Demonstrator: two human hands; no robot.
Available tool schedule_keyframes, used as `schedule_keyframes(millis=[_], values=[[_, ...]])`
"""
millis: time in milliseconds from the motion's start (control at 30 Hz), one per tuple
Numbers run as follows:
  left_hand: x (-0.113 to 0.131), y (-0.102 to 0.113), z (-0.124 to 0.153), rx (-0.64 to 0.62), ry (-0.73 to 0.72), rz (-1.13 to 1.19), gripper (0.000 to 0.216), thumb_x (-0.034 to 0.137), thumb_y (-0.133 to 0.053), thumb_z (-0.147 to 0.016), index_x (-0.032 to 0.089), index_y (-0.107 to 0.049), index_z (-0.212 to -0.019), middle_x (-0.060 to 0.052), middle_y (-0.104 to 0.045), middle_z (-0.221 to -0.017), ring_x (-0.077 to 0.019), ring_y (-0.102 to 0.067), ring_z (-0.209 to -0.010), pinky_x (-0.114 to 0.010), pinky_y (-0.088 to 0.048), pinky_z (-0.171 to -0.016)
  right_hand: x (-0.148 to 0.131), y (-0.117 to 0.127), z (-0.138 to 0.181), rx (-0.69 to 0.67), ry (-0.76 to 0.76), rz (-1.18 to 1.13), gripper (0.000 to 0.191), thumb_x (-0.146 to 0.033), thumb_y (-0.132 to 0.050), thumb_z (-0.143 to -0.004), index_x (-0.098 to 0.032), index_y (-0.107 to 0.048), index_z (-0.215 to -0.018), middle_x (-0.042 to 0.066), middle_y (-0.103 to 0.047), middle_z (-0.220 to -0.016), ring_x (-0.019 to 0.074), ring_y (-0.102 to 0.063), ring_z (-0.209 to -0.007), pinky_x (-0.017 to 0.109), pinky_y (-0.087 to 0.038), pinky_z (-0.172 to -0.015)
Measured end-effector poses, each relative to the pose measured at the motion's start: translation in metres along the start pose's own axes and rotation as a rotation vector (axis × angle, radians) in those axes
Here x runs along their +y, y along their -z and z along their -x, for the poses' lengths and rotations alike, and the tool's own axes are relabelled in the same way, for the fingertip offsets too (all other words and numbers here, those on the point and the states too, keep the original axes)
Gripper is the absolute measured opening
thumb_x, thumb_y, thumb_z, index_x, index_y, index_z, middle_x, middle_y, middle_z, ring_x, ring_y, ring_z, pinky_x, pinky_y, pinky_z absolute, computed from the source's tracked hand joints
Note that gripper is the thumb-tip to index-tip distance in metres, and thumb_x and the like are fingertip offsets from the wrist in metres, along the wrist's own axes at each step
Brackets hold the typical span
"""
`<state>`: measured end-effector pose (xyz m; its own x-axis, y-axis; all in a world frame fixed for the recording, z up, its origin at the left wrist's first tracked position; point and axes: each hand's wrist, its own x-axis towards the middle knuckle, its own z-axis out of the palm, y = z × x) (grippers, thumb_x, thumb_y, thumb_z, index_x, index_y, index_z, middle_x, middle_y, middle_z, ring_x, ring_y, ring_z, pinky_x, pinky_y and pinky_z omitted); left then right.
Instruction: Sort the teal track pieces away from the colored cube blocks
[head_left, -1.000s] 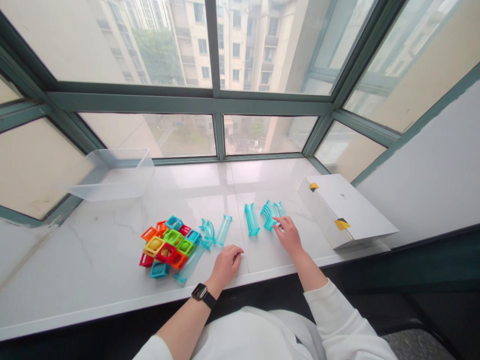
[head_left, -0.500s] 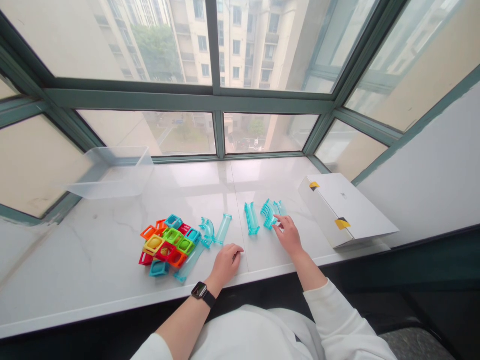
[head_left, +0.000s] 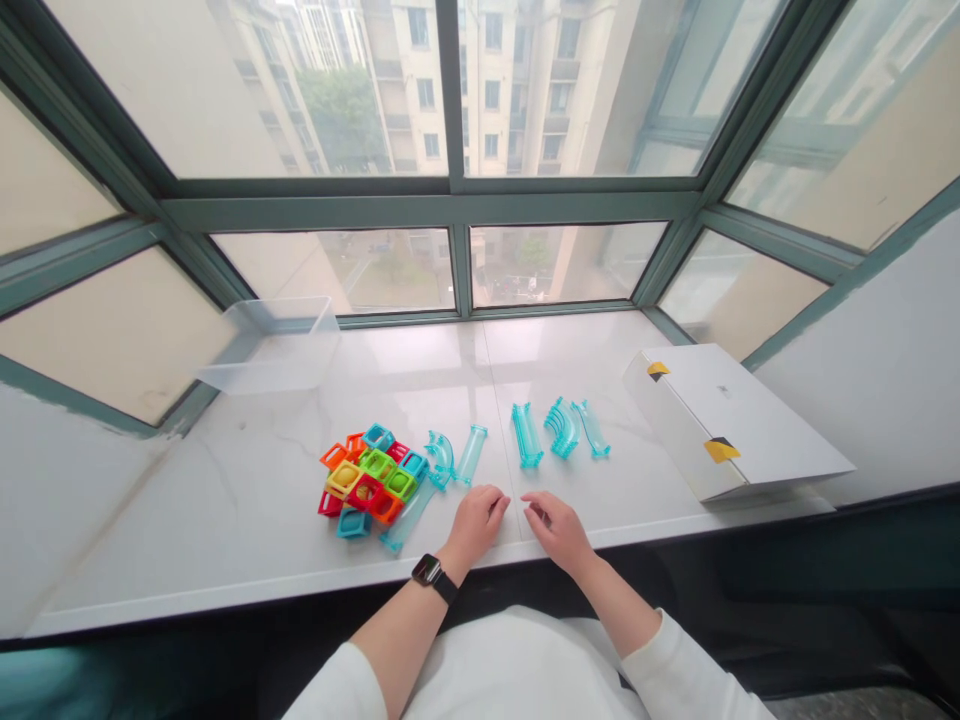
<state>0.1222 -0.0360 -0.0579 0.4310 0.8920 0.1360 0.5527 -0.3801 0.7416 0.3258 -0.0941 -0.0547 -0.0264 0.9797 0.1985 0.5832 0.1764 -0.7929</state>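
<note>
Right hand [head_left: 559, 530] rests empty near clear turquoise plastic track pieces [head_left: 561, 430].

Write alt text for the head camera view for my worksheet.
The left hand and right hand rest on a white marble windowsill beside colourful plastic tiles and clear turquoise track pieces. A clear plastic tub and a white box sit farther along.

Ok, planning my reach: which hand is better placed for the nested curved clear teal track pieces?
Your right hand, probably: it rests on the sill almost below the curved track pieces, while your left hand lies further left, nearer the colored square tiles.
</note>
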Motion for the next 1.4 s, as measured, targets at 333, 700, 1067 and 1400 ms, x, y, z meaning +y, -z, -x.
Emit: schedule_keyframes(millis=[333, 700, 1067, 1400], values=[[-0.006, 0.028, 0.020, 0.005, 0.118, 0.316, 0.022, 0.035, -0.050, -0.102, 0.022, -0.066, -0.097, -0.001, -0.070, -0.085, -0.0176, -0.063, -0.077, -0.030, -0.047, -0.076, -0.014, -0.040, -0.021, -0.026, 0.016, 0.119, 0.023, -0.028, -0.055, -0.098, -0.025, -0.071, -0.114, 0.004, -0.074, -0.095, 0.0216, -0.068, -0.078, 0.038, -0.054, -0.081], [-0.015, 0.039, 0.035, 0.225, 0.207, 0.293, 0.039, 0.046, -0.042, -0.105, 0.022, -0.058, -0.079, 0.001, -0.058, -0.069, -0.0166, -0.054, -0.067, -0.029, -0.041, -0.067, -0.036, -0.096, -0.073, 0.003, 0.096, 0.219, 0.029, -0.020, -0.065, -0.092, -0.025, -0.067, -0.120, 0.008, -0.066, -0.111, 0.0253, -0.066, -0.100, 0.037, -0.053, -0.088], [-0.026, 0.030, 0.032, 0.198, 0.199, 0.266, 0.037, 0.038, -0.047, -0.104, 0.023, -0.061, -0.134, -0.004, -0.072, -0.091, -0.0209, -0.067, -0.081, -0.034, -0.052, -0.079, -0.029, -0.083, -0.059, 0.032, 0.063, 0.073, 0.016, -0.014, -0.058, -0.088, -0.022, -0.065, -0.100, 0.005, -0.064, -0.099, 0.0206, -0.062, -0.084, 0.034, -0.052, -0.081], [-0.025, 0.022, 0.028, 0.221, 0.174, 0.006, 0.049, 0.029, -0.049, -0.100, 0.021, -0.058, -0.148, -0.007, -0.076, -0.094, -0.0229, -0.070, -0.084, -0.034, -0.054, -0.080, -0.027, -0.058, -0.048, 0.040, 0.059, -0.056, 0.013, -0.016, -0.058, -0.085, -0.023, -0.063, -0.093, 0.003, -0.063, -0.092, 0.0194, -0.063, -0.080, 0.034, -0.055, -0.078]])
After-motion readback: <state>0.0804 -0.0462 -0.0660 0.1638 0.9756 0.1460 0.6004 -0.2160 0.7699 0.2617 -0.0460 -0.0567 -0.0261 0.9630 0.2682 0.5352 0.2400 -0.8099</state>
